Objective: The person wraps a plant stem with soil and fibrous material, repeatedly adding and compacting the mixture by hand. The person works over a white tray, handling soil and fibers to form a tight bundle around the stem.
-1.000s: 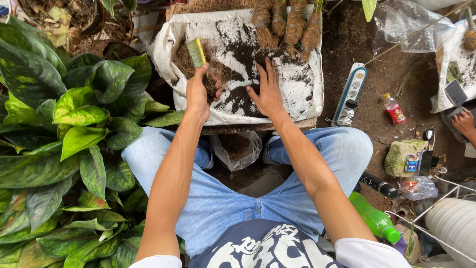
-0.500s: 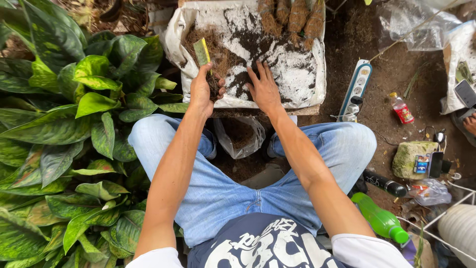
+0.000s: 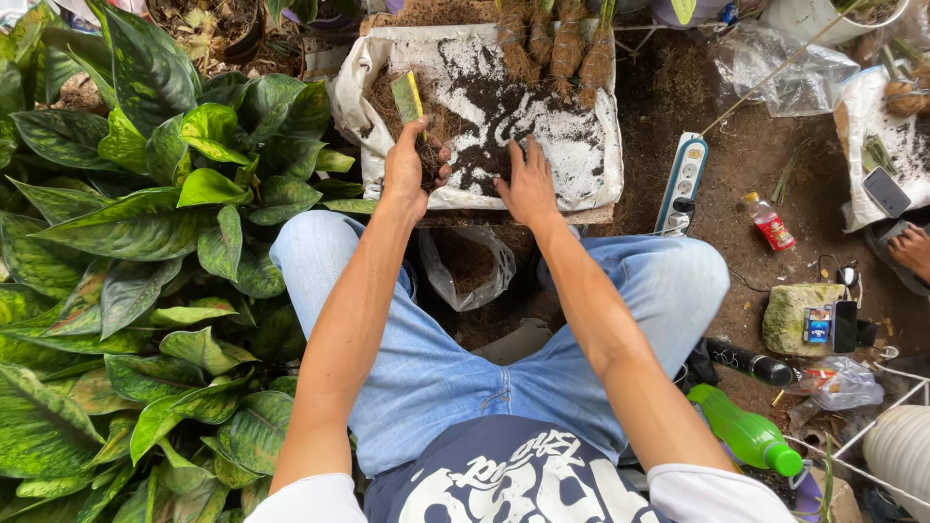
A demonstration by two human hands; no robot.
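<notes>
Plant cutting (image 3: 411,97) with a yellow-green leaf, upright, gripped at its soil-clumped roots by left hand (image 3: 411,172) closed around it, over near-left part of white sack (image 3: 593,155). Right hand (image 3: 528,184) open, fingers spread, palm down, pressed flat on dark soil (image 3: 494,121) scattered across the sack. Fibrous root clumps (image 3: 554,44) lined along sack's far edge. Clear plastic bag (image 3: 465,263) just below sack, between blue-jeaned knees. Broad variegated leaves (image 3: 145,252) massed at left. White power strip (image 3: 683,182) and green bottle (image 3: 746,431) on earth floor at right.
</notes>
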